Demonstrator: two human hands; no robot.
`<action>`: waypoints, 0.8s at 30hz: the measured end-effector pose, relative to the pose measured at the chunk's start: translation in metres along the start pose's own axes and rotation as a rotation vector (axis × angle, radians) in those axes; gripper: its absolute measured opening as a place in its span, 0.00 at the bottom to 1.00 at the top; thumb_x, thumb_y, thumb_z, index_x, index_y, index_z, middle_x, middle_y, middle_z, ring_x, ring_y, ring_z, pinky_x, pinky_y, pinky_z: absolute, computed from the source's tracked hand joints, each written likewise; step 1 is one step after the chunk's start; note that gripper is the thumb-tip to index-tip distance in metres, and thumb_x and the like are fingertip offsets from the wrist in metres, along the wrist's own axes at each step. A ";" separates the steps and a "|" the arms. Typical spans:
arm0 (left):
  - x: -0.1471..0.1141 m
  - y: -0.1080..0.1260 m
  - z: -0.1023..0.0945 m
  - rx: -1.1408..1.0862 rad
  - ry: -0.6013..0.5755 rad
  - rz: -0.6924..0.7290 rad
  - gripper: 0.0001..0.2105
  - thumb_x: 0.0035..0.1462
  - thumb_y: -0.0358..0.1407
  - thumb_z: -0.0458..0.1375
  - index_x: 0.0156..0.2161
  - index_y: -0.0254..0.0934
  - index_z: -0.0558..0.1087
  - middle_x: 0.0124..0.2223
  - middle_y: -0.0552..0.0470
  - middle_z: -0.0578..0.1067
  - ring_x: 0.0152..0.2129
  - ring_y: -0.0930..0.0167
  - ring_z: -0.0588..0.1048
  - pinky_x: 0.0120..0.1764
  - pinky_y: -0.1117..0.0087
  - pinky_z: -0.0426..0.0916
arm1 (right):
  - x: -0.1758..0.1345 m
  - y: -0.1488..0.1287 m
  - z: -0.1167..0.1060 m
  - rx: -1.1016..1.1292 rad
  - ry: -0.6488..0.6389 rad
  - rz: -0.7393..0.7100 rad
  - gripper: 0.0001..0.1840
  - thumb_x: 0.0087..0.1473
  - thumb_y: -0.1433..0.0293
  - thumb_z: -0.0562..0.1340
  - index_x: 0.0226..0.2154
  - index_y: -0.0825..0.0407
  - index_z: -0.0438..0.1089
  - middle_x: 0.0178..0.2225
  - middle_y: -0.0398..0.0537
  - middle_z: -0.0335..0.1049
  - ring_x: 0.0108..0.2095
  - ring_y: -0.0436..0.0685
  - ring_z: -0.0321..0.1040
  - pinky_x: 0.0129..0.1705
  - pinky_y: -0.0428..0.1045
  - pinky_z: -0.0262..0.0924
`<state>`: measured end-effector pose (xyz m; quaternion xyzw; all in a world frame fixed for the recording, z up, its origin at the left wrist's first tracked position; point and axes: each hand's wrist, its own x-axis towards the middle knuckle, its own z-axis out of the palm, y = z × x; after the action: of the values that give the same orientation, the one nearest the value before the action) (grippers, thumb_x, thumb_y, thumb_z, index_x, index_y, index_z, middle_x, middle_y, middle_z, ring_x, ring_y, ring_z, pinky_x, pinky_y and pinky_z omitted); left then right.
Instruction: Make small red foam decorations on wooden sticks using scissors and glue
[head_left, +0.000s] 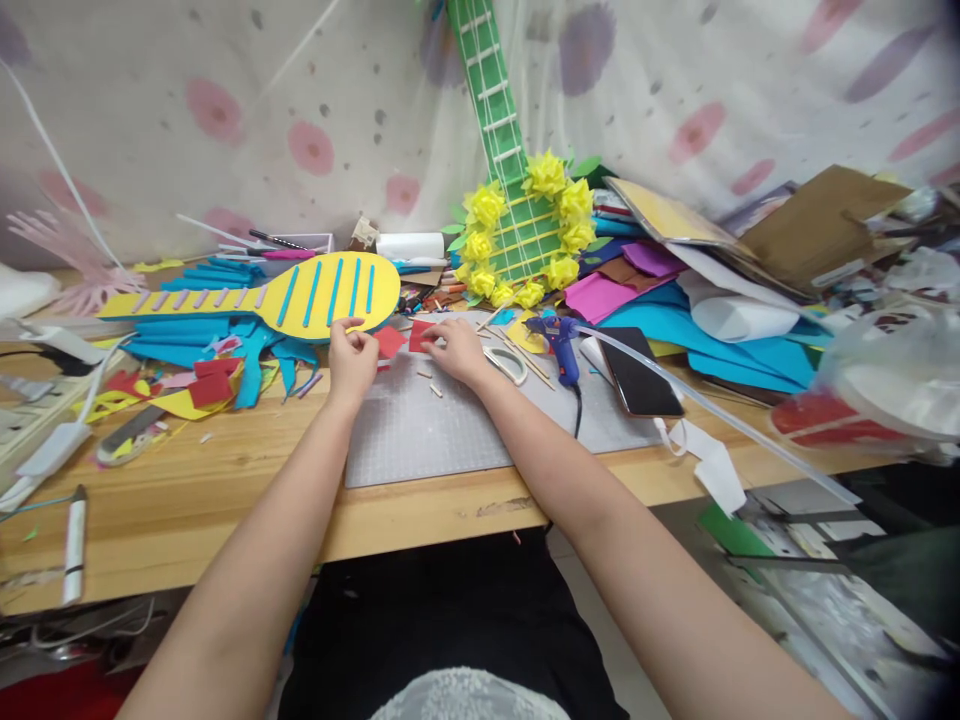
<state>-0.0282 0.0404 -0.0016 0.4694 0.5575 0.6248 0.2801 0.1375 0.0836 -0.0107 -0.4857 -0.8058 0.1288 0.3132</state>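
Observation:
Over the grey cutting mat (pixel 420 440), my left hand (pixel 352 362) pinches a small piece of red paper (pixel 389 343). My right hand (pixel 457 350) is closed on another red paper piece (pixel 420 336), close beside the first. Just behind my left hand lies a yellow guitar-shaped cutout (pixel 322 290) with blue strips across its body and pink ones along its neck. Scissors (pixel 506 365) and thin sticks (pixel 536 365) rest to the right of my right hand. A blue glue gun (pixel 559 345) sits beyond them.
A green paper guitar (pixel 499 130) with yellow flowers leans on the curtain. A phone (pixel 637 370) lies on the mat's right side. Coloured paper (pixel 742 340) is piled at right, near a plastic-covered red tub (pixel 832 420). Paper scraps (pixel 199 395) and a power strip (pixel 34 420) are at left.

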 end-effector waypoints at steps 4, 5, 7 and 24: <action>-0.012 0.001 0.004 -0.114 -0.262 0.024 0.14 0.40 0.26 0.51 0.36 0.38 0.59 0.18 0.62 0.63 0.14 0.78 0.62 0.21 0.77 0.58 | -0.001 -0.009 -0.016 0.394 -0.023 -0.023 0.17 0.53 0.66 0.55 0.46 0.51 0.68 0.43 0.48 0.69 0.41 0.52 0.64 0.46 0.50 0.57; -0.014 0.002 0.006 -0.138 -0.338 0.038 0.14 0.40 0.26 0.51 0.36 0.38 0.60 0.18 0.62 0.62 0.14 0.78 0.62 0.21 0.77 0.57 | -0.002 -0.012 -0.019 0.500 -0.104 -0.057 0.19 0.53 0.65 0.55 0.47 0.51 0.66 0.45 0.47 0.68 0.42 0.51 0.64 0.45 0.49 0.58; -0.018 0.004 0.009 -0.156 -0.438 0.079 0.15 0.41 0.26 0.52 0.37 0.39 0.60 0.19 0.62 0.62 0.15 0.77 0.62 0.21 0.77 0.58 | -0.004 -0.017 -0.021 0.657 -0.295 -0.118 0.20 0.52 0.64 0.56 0.48 0.50 0.65 0.46 0.46 0.68 0.43 0.51 0.64 0.45 0.48 0.59; -0.024 -0.007 0.011 0.729 -0.542 0.394 0.02 0.50 0.32 0.55 0.30 0.36 0.69 0.34 0.47 0.71 0.36 0.65 0.67 0.41 0.62 0.62 | -0.029 -0.003 -0.037 0.778 -0.124 0.420 0.05 0.46 0.72 0.58 0.25 0.52 0.59 0.21 0.39 0.60 0.20 0.46 0.59 0.18 0.43 0.59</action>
<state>-0.0102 0.0256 -0.0157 0.7789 0.5476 0.2855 0.1090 0.1681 0.0532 0.0081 -0.4761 -0.5986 0.5121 0.3909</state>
